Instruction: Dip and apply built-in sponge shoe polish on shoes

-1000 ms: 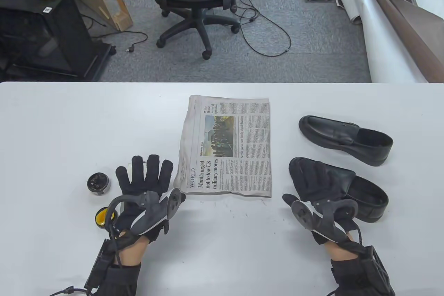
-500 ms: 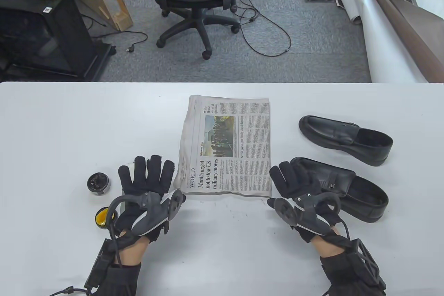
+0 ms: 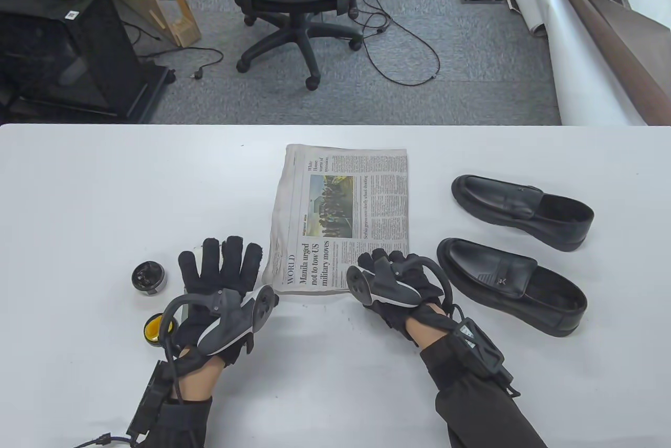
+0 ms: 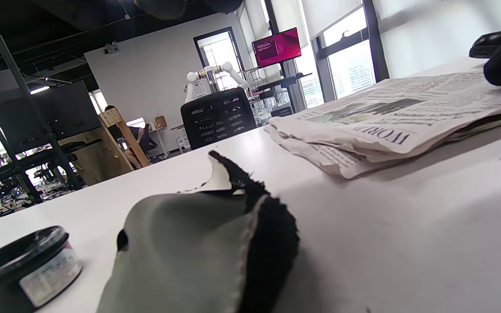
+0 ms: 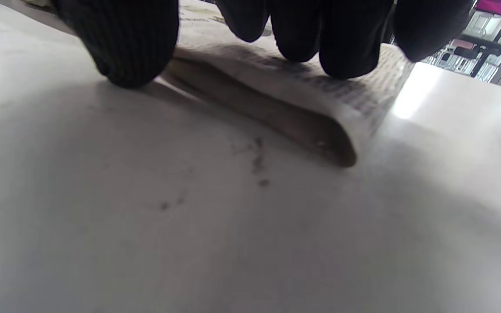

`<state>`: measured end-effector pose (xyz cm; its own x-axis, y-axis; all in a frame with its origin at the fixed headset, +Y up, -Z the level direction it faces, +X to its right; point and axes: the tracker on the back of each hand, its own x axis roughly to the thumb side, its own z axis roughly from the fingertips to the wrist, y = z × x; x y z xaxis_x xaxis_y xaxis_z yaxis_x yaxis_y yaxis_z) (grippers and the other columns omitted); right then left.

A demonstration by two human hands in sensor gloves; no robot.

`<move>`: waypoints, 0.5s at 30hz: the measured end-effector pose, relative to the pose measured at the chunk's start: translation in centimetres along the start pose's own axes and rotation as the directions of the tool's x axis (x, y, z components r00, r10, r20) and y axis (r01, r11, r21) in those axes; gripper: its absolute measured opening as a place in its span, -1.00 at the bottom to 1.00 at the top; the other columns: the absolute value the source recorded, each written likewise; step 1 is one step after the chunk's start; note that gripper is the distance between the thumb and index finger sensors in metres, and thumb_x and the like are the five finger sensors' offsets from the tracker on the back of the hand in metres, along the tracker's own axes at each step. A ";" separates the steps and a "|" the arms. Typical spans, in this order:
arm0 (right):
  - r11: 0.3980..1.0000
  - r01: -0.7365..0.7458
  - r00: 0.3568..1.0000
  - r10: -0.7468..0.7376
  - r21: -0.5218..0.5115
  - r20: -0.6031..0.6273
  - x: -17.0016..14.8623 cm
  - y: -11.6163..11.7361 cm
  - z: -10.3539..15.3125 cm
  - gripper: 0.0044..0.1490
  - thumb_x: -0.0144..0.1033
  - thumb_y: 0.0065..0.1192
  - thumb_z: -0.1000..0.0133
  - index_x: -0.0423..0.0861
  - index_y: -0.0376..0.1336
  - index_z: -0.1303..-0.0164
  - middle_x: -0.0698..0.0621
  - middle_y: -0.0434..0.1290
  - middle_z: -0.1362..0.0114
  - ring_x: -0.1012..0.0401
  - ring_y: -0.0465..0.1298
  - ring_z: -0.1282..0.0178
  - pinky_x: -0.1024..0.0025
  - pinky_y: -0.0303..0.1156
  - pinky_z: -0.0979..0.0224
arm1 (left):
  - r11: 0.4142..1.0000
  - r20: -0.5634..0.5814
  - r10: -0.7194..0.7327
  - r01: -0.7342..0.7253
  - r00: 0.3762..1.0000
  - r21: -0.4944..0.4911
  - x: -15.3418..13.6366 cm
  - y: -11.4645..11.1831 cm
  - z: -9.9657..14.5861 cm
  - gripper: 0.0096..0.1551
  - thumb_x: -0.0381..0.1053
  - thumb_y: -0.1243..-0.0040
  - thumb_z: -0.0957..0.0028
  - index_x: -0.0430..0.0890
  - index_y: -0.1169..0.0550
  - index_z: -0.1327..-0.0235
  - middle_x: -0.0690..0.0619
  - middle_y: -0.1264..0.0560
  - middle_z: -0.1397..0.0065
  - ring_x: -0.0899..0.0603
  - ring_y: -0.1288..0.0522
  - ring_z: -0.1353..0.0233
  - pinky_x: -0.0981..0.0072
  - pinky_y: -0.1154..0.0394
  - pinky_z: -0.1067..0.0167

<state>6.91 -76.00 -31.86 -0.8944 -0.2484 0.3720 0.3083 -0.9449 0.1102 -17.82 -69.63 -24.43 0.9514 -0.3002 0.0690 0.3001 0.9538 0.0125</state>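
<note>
The shoe polish tin (image 3: 149, 278) stands on the white worktop (image 3: 105, 191) just to the left of the left hand (image 3: 223, 280), apart from it; it is a small round black tin with a label on its side, and in the left wrist view it shows at the lower left corner (image 4: 22, 267). A yellow lid (image 3: 153, 328) lies near the left wrist, partly hidden by the tracker cable. The left hand lies flat with the fingers spread wide and holds nothing; under it is a cloth (image 4: 198, 252), grey on one face with a black edge. The folded newspaper (image 3: 343, 217) lies between the two hands, its near left corner just beside the left fingertips. The right hand (image 3: 401, 285) is on the near right corner of the newspaper; in the right wrist view its fingers (image 5: 342, 39) come down on the top of the paper and the thumb (image 5: 120, 39) is at the near edge on the worktop, but I cannot tell if the hand grips the paper or only rests on it. Two black shoes are to the right of the right hand, both apart from it: the near shoe (image 3: 511, 285) just beside the hand, and the far shoe (image 3: 521, 212) behind that one, farther from the hand.
</note>
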 end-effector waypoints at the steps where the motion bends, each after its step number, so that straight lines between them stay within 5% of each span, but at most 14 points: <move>1: 1.000 0.015 1.000 -0.015 0.006 0.007 0.1 0.0 -0.1 0.04 0.19 0.22 0.13 0.08 0.02 -0.57 -0.02 0.22 -0.61 -0.09 0.42 -0.55 -0.11 0.35 -0.51 | 1.000 0.003 0.008 -0.008 1.000 0.000 0.0 0.0 0.0 0.10 0.56 0.22 0.11 0.12 0.20 -0.60 -0.05 0.19 -0.80 -0.43 0.13 -0.74 -0.60 0.20 -0.49; 10: 0.991 -0.079 0.992 0.089 -0.108 0.087 1.3 -0.3 0.0 -0.24 -0.01 0.34 0.10 -0.03 0.33 -0.32 -0.09 0.49 -0.39 -0.09 0.63 -0.32 -0.02 0.58 -0.35 | 0.999 0.034 0.026 -0.025 0.999 -0.028 0.2 -0.6 -0.7 0.09 0.55 0.22 0.10 0.11 0.18 -0.60 -0.05 0.18 -0.80 -0.43 0.12 -0.74 -0.60 0.20 -0.49; 15: 0.975 -0.098 0.986 0.122 -0.201 0.113 1.5 -0.5 0.2 -0.51 -0.05 0.45 0.14 0.09 0.49 0.00 -0.02 0.63 -0.23 -0.02 0.74 -0.15 0.06 0.65 -0.28 | 0.998 0.053 0.041 -0.039 0.998 -0.040 0.6 -0.9 -0.7 0.08 0.54 0.21 0.10 0.11 0.17 -0.60 -0.06 0.14 -0.79 -0.43 0.11 -0.74 -0.60 0.19 -0.49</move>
<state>5.48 -75.88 -31.14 -0.8076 -0.3360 0.4846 0.3227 -0.9396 -0.1138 -17.45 -70.64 -25.15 0.9579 -0.2601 0.1218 0.2656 0.9636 -0.0306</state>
